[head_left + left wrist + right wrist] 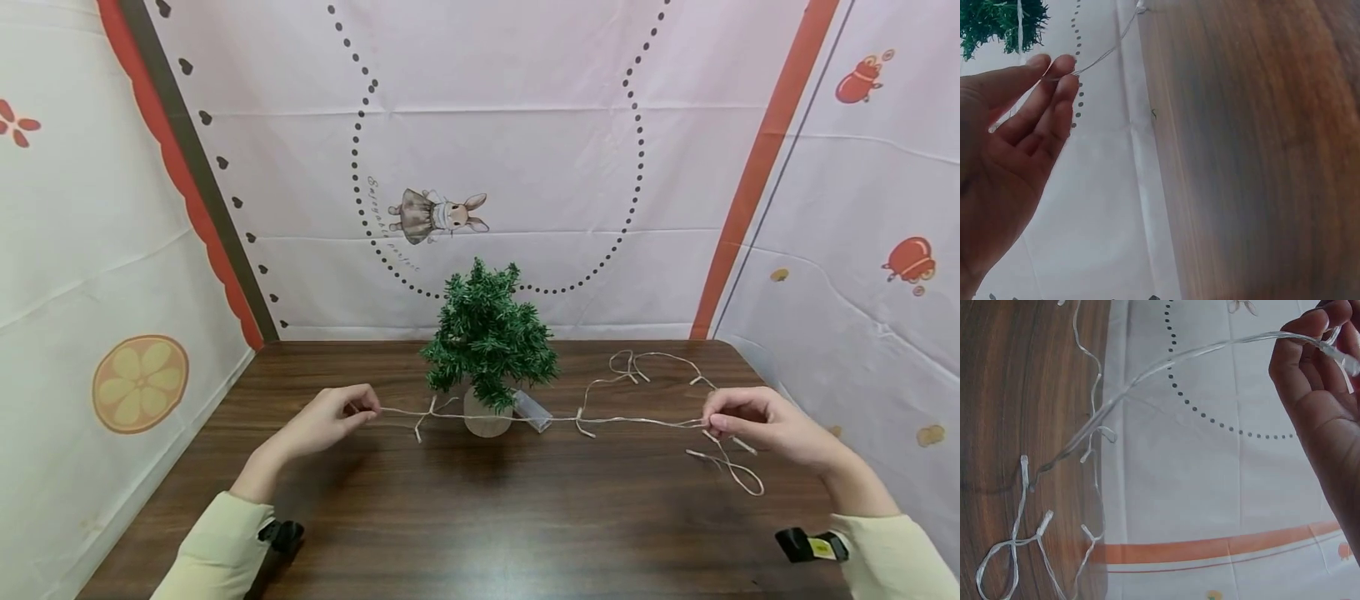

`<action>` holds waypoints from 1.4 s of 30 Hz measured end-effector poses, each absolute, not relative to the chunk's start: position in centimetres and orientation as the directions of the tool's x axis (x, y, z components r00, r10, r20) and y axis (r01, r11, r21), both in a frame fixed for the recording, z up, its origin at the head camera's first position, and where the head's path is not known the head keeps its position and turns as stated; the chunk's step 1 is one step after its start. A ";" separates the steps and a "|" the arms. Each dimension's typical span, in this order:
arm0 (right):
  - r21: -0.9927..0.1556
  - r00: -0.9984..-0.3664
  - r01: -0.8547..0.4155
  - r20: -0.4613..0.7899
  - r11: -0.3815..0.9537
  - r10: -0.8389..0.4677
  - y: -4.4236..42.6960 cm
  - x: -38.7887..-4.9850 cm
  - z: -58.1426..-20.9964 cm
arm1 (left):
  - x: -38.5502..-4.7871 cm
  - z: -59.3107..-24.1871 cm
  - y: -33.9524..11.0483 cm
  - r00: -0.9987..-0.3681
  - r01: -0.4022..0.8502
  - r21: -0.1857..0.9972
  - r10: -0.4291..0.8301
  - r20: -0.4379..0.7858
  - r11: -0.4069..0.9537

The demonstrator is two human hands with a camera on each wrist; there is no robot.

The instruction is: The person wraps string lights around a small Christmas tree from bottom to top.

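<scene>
A string of fairy lights (637, 419) with a clear cord stretches between both hands across the front of a small artificial green Christmas tree (487, 333). At its left end, my left hand (330, 421) pinches the cord between thumb and fingertips. My right hand (772, 425) pinches the cord on the right; in the right wrist view a bulb tip (1340, 359) sits by the fingers. Slack cord (663, 355) lies looped behind the right hand, and another loop (750, 483) hangs or lies below it. The tree's pale round base (486, 425) stands behind the taut cord.
A small clear plastic case (532, 411) lies just right of the tree base. The brown wooden table (465, 533) is bordered by printed cloth at the back (525, 167) and both sides. Wrist cameras (281, 535) are strapped over the sleeves.
</scene>
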State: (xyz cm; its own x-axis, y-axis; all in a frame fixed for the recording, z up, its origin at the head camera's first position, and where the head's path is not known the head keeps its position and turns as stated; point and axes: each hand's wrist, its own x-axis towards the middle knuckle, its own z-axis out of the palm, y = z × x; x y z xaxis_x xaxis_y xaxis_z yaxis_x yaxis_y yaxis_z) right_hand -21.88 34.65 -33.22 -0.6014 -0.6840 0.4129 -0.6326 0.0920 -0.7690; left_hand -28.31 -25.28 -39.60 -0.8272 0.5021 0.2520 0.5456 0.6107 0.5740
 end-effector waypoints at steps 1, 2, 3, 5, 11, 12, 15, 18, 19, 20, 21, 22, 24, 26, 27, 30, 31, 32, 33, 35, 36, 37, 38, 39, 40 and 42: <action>-0.763 -0.596 -0.641 0.422 0.088 -0.683 34.7 -21.8 -33.1 | -28.3 -39.6 -25.2 -0.829 0.547 0.574 0.491 0.268 0.610; -0.760 -0.593 -0.645 0.428 0.084 -0.682 34.8 -21.8 -33.1 | -28.3 -39.5 -25.1 -0.830 0.549 0.572 0.479 0.286 0.609; -0.756 -0.588 -0.650 0.433 0.080 -0.684 34.8 -21.7 -33.0 | -28.3 -39.5 -25.1 -0.831 0.551 0.570 0.466 0.305 0.610; -0.753 -0.587 -0.653 0.428 0.088 -0.687 35.0 -21.6 -32.8 | -28.4 -39.5 -25.0 -0.827 0.561 0.561 0.441 0.350 0.608; -0.759 -0.569 -0.649 0.441 0.049 -0.695 35.5 -21.6 -32.8 | -28.5 -39.2 -24.7 -0.783 0.614 0.499 0.391 0.484 0.611; -0.760 -0.560 -0.649 0.453 0.027 -0.694 35.6 -21.7 -32.9 | -28.6 -39.2 -24.7 -0.783 0.613 0.501 0.383 0.491 0.611; -0.768 -0.532 -0.639 0.481 -0.043 -0.697 35.9 -21.9 -33.0 | -28.6 -39.2 -24.6 -0.793 0.600 0.528 0.358 0.493 0.602; -0.775 -0.514 -0.627 0.486 -0.078 -0.707 36.3 -21.9 -33.0 | -28.6 -39.2 -24.7 -0.799 0.594 0.563 0.343 0.493 0.574; -0.777 -0.511 -0.623 0.487 -0.085 -0.708 36.4 -21.9 -33.0 | -28.7 -39.2 -24.6 -0.796 0.598 0.565 0.337 0.503 0.568; -0.776 -0.509 -0.624 0.491 -0.090 -0.708 36.5 -21.9 -33.0 | -28.7 -39.3 -24.6 -0.790 0.603 0.560 0.332 0.515 0.567; -0.774 -0.506 -0.626 0.496 -0.095 -0.706 36.6 -21.9 -33.0 | -28.7 -39.3 -24.6 -0.782 0.610 0.548 0.324 0.532 0.572; -0.772 -0.506 -0.629 0.501 -0.096 -0.702 36.7 -21.9 -32.9 | -28.8 -39.3 -24.5 -0.771 0.617 0.529 0.315 0.553 0.583; -0.766 -0.507 -0.635 0.510 -0.100 -0.695 36.8 -22.0 -32.8 | -29.0 -39.2 -24.4 -0.744 0.629 0.479 0.297 0.599 0.612; -0.764 -0.502 -0.637 0.517 -0.109 -0.694 36.9 -22.0 -32.8 | -29.1 -39.1 -24.2 -0.718 0.636 0.435 0.282 0.636 0.638; -0.763 -0.502 -0.636 0.519 -0.112 -0.691 37.0 -22.0 -32.8 | -29.2 -39.0 -24.0 -0.710 0.637 0.427 0.274 0.648 0.642; -0.771 -0.501 -0.622 0.526 -0.137 -0.687 37.2 -22.1 -32.7 | -29.5 -38.6 -23.6 -0.704 0.637 0.441 0.245 0.666 0.632; -0.774 -0.500 -0.615 0.529 -0.149 -0.686 37.3 -22.1 -32.7 | -29.5 -38.5 -23.5 -0.707 0.635 0.456 0.233 0.667 0.623; -0.776 -0.499 -0.610 0.533 -0.160 -0.684 37.5 -22.1 -32.7 | -29.6 -38.5 -23.4 -0.711 0.633 0.472 0.221 0.667 0.614; -0.779 -0.499 -0.604 0.535 -0.169 -0.681 37.6 -22.1 -32.7 | -29.6 -38.4 -23.3 -0.716 0.632 0.488 0.211 0.666 0.602; -0.783 -0.496 -0.594 0.537 -0.185 -0.682 37.8 -22.0 -32.8 | -29.7 -38.3 -23.2 -0.723 0.632 0.517 0.199 0.662 0.578; -0.784 -0.499 -0.593 0.539 -0.186 -0.679 37.9 -21.9 -32.8 | -29.7 -38.3 -23.1 -0.726 0.635 0.532 0.196 0.659 0.560; -0.785 -0.502 -0.590 0.540 -0.189 -0.675 38.0 -21.8 -32.8 | -29.6 -38.3 -23.1 -0.729 0.638 0.549 0.193 0.657 0.540; -0.785 -0.505 -0.590 0.543 -0.191 -0.670 38.0 -21.8 -32.8 | -29.6 -38.3 -23.1 -0.729 0.644 0.563 0.194 0.657 0.518; -0.784 -0.504 -0.587 0.549 -0.202 -0.667 38.1 -21.7 -32.8 | -29.6 -38.3 -23.0 -0.728 0.652 0.575 0.197 0.656 0.494; -0.782 -0.498 -0.585 0.556 -0.215 -0.666 38.2 -21.7 -32.8 | -29.6 -38.3 -23.0 -0.727 0.659 0.584 0.201 0.657 0.474; -0.774 -0.476 -0.580 0.575 -0.253 -0.666 38.3 -21.6 -32.8 | -29.7 -38.2 -23.0 -0.717 0.677 0.592 0.213 0.663 0.436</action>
